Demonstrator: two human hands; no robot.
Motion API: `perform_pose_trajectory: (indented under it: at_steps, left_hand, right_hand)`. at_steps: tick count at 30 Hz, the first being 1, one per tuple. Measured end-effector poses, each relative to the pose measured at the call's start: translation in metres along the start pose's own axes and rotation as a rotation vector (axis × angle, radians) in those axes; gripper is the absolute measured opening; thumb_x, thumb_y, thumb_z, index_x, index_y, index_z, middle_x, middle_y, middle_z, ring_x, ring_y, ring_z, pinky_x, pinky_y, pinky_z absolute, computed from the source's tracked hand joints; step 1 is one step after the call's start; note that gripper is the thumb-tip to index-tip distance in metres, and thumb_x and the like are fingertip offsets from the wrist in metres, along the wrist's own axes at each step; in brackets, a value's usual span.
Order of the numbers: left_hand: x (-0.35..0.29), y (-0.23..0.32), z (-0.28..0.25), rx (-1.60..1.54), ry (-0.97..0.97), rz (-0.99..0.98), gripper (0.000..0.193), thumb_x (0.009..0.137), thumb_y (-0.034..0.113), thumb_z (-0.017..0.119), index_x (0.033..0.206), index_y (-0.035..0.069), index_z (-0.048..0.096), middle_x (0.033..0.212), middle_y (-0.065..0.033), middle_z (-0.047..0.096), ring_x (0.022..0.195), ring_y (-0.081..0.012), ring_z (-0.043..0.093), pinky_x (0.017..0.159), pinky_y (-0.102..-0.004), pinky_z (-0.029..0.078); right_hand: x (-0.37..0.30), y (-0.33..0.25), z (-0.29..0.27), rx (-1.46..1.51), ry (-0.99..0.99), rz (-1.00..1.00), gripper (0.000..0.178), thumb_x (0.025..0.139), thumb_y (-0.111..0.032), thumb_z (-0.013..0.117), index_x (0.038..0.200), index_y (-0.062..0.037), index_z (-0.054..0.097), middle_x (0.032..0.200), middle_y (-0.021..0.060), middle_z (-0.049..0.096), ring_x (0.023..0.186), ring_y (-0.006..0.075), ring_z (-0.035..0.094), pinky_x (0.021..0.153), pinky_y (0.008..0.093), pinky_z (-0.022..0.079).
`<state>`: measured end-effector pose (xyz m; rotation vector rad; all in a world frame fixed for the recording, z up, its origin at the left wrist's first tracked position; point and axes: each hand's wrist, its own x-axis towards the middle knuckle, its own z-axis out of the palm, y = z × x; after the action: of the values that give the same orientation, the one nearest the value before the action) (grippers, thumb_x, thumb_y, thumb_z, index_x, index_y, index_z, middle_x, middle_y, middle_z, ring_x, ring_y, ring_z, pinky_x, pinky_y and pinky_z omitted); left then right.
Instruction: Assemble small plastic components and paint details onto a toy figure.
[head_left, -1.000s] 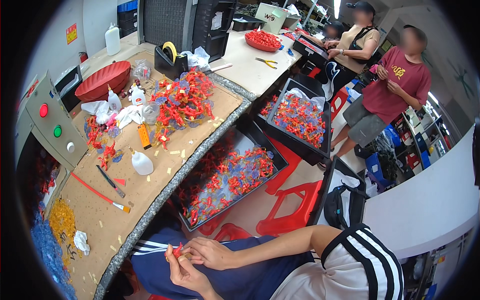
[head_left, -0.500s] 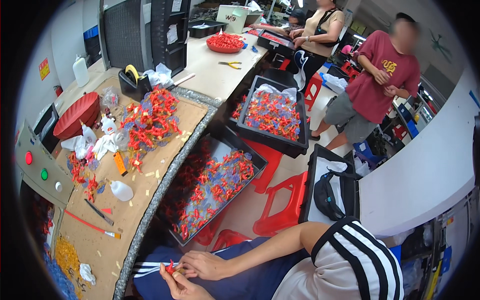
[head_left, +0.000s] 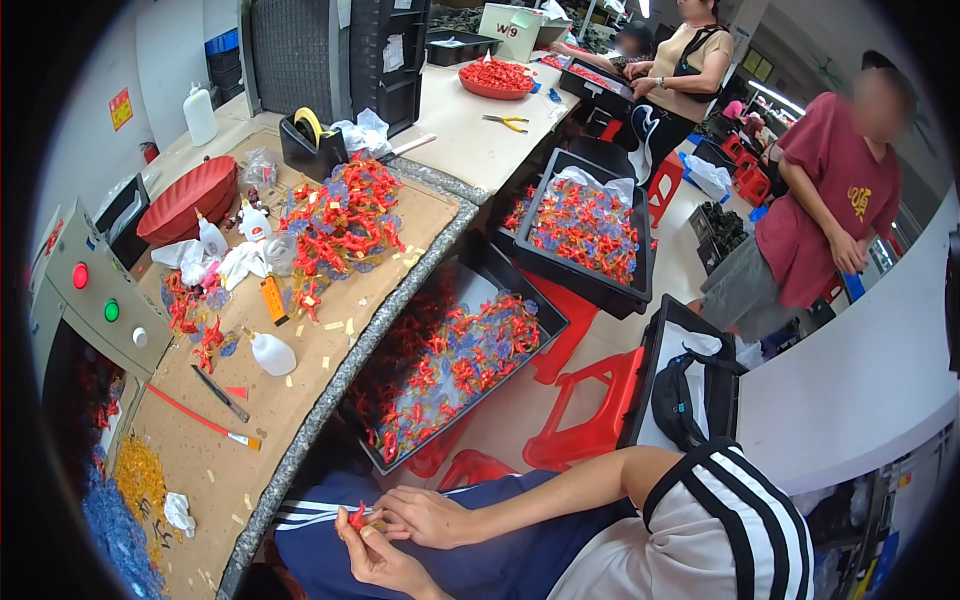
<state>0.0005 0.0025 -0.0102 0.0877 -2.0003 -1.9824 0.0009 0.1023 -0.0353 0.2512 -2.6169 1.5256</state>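
Over my lap, my left hand (head_left: 388,568) pinches a small red plastic figure (head_left: 357,517) between thumb and fingers. My right hand (head_left: 432,516) comes in from the right, its fingers closed at the figure's other end, where a yellowish part partly shows. The fingers hide most of the piece, so its full shape cannot be made out. Just beyond my hands, a black tray (head_left: 462,440) holds many similar red figures with yellow and clear bluish parts. On the workbench at left lies a heap of such figures (head_left: 345,215).
The cardboard-covered bench (head_left: 300,385) carries a white squeeze bottle (head_left: 272,353), a knife (head_left: 220,393), a brush (head_left: 243,440), a tape dispenser (head_left: 314,145) and a red basket (head_left: 187,203). Another full tray (head_left: 585,235) and red stools (head_left: 585,410) stand beyond. A person in maroon (head_left: 835,190) stands at right.
The view has shifted, so the scene sits farther right. The person in maroon has turned and lowered a hand toward something blue. My hands still hold the red figure over my lap.
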Motion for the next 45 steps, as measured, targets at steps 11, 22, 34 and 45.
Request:
perform_pose_trajectory:
  at_steps: [11,22,34,45]
  left_hand:
    - [0.000,-0.006,0.001,0.022,-0.011,0.017,0.039,0.096,0.002,0.042,0.133,-0.004,0.050,0.080,-0.0094,0.061,0.052,-0.0063,0.049,0.049,-0.0183,0.041]
    - [0.001,0.003,0.003,0.053,-0.023,0.042,0.040,0.094,0.000,0.041,0.133,-0.005,0.050,0.081,-0.0113,0.063,0.051,-0.0071,0.052,0.047,-0.0187,0.043]
    - [0.002,0.004,0.008,0.220,-0.009,0.065,0.037,0.087,0.003,0.048,0.121,-0.008,0.059,0.079,-0.0140,0.064,0.061,-0.0170,0.061,0.055,-0.0267,0.049]
    - [0.021,0.040,0.025,0.523,-0.130,0.202,0.028,0.092,0.007,0.053,0.115,-0.003,0.064,0.094,-0.0160,0.068,0.076,-0.0262,0.064,0.071,-0.0339,0.050]
  right_hand:
    - [0.000,0.002,-0.001,0.007,-0.001,0.023,0.019,0.087,-0.011,0.050,0.100,-0.0011,0.058,0.094,0.0153,0.058,0.092,0.0329,0.058,0.081,0.0417,0.046]
    - [0.002,0.004,-0.004,-0.023,-0.075,0.049,0.031,0.077,-0.013,0.060,0.105,0.0007,0.057,0.098,0.0144,0.059,0.095,0.0325,0.059,0.081,0.0399,0.049]
    - [0.003,0.004,-0.003,0.020,-0.026,0.025,0.027,0.076,-0.006,0.058,0.102,-0.0006,0.056,0.098,0.0139,0.059,0.094,0.0321,0.058,0.084,0.0396,0.047]
    - [0.011,0.007,-0.003,-0.033,-0.100,0.097,0.039,0.081,-0.020,0.059,0.107,0.0081,0.055,0.109,0.0221,0.058,0.105,0.0361,0.057,0.091,0.0401,0.047]
